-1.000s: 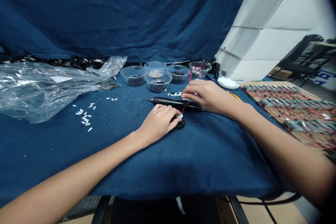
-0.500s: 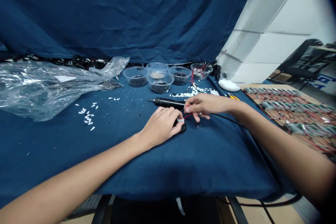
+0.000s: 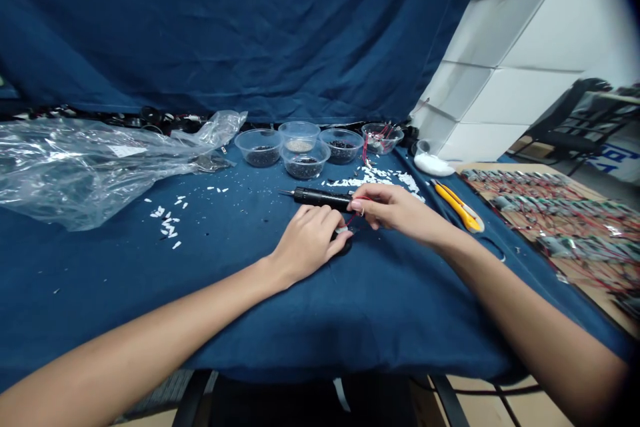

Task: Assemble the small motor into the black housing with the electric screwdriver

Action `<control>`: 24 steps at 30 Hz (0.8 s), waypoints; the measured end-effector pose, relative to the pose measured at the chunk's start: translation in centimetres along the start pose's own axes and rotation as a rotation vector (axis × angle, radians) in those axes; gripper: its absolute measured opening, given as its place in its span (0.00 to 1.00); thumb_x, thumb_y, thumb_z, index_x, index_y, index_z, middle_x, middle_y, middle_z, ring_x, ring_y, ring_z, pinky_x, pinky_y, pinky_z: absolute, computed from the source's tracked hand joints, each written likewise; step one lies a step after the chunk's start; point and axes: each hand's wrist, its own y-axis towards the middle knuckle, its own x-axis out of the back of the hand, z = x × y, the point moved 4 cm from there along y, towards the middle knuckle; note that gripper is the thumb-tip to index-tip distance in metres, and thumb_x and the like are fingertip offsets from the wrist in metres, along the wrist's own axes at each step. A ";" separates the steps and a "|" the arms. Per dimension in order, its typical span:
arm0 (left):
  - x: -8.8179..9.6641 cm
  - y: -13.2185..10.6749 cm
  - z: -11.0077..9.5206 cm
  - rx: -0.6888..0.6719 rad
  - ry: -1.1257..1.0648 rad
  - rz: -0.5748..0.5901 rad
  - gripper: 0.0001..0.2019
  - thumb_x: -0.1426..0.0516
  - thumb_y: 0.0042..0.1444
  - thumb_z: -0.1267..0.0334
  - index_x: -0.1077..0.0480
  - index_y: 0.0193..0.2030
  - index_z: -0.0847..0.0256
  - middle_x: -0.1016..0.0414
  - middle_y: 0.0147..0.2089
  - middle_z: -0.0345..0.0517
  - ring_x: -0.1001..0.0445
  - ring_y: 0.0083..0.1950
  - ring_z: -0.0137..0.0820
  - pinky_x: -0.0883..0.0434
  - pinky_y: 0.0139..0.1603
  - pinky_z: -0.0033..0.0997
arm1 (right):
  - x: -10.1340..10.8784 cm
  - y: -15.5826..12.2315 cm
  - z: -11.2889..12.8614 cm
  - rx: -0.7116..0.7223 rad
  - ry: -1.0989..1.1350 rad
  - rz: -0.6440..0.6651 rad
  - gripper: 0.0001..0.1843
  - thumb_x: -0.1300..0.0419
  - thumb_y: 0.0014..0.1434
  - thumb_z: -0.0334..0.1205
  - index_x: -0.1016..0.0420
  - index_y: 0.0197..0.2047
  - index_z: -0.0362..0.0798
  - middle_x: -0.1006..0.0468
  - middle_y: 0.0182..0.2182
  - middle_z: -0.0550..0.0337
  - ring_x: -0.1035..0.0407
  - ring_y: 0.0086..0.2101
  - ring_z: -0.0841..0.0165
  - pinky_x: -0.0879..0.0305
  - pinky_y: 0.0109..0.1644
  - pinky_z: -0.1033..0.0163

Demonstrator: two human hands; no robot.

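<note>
My left hand (image 3: 305,240) lies curled on the blue cloth, its fingertips pressing a small black round part (image 3: 343,245) with a white piece on it. My right hand (image 3: 395,210) is just right of it, pinching a thin red wire (image 3: 354,217) that runs down to that part. Right behind both hands a black pen-shaped electric tool (image 3: 317,197) lies on the cloth, its tip pointing left.
Several clear plastic cups (image 3: 303,147) of small parts stand at the back. White bits (image 3: 167,223) are scattered left and behind the tool (image 3: 380,178). A crumpled clear bag (image 3: 90,167) lies left. A yellow utility knife (image 3: 457,207) and a board of wired parts (image 3: 555,213) lie right.
My right hand drew back from the far side of the tool toward my left hand and pinched the red wire. The yellow knife came into sight. My left hand stayed put.
</note>
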 end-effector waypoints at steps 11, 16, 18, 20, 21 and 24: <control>0.1 -0.2 0.3 0.119 -0.102 0.021 0.11 0.52 0.68 0.59 0.31 0.43 0.59 0.33 0.40 0.44 0.32 0.41 0.33 0.35 0.46 0.35 | 1.2 -0.2 -1.5 0.104 -0.369 -0.300 0.14 0.41 0.61 0.48 0.24 0.34 0.46 0.27 0.28 0.61 0.37 0.28 0.72 0.44 0.33 0.66; 0.4 0.0 0.9 0.246 -0.315 -0.023 0.07 0.50 0.67 0.61 0.35 0.40 0.59 0.30 0.38 0.41 0.31 0.41 0.31 0.35 0.45 0.33 | 0.8 -1.1 -1.2 0.276 -0.627 -0.360 0.08 0.42 0.64 0.40 0.26 0.36 0.46 0.27 0.31 0.61 0.35 0.30 0.73 0.41 0.35 0.67; 0.3 -0.1 1.6 0.359 -0.443 -0.033 0.06 0.49 0.66 0.60 0.36 0.39 0.59 0.29 0.35 0.38 0.30 0.37 0.28 0.36 0.41 0.30 | 0.4 -1.7 -0.9 0.353 -0.716 -0.375 0.08 0.44 0.66 0.39 0.26 0.38 0.45 0.28 0.32 0.59 0.35 0.31 0.73 0.40 0.35 0.67; 0.1 0.0 2.1 0.429 -0.552 -0.014 0.06 0.49 0.66 0.60 0.36 0.39 0.59 0.29 0.32 0.37 0.30 0.34 0.27 0.36 0.38 0.29 | 0.0 -2.4 -0.6 0.423 -0.804 -0.376 0.08 0.45 0.67 0.39 0.26 0.41 0.46 0.28 0.35 0.58 0.33 0.32 0.73 0.40 0.35 0.67; 0.1 0.0 2.2 0.439 -0.583 -0.005 0.07 0.49 0.65 0.59 0.36 0.39 0.59 0.29 0.32 0.37 0.30 0.34 0.27 0.36 0.38 0.29 | -0.1 -2.8 -0.5 0.448 -0.831 -0.370 0.09 0.46 0.67 0.39 0.25 0.43 0.46 0.28 0.36 0.58 0.33 0.32 0.73 0.39 0.34 0.68; 0.2 0.0 2.2 0.406 -0.604 -0.004 0.07 0.49 0.65 0.60 0.36 0.38 0.60 0.28 0.36 0.39 0.30 0.37 0.28 0.35 0.40 0.29 | -0.7 -3.7 -0.3 0.473 -0.838 -0.344 0.10 0.47 0.68 0.38 0.26 0.46 0.47 0.27 0.37 0.58 0.32 0.33 0.73 0.38 0.34 0.68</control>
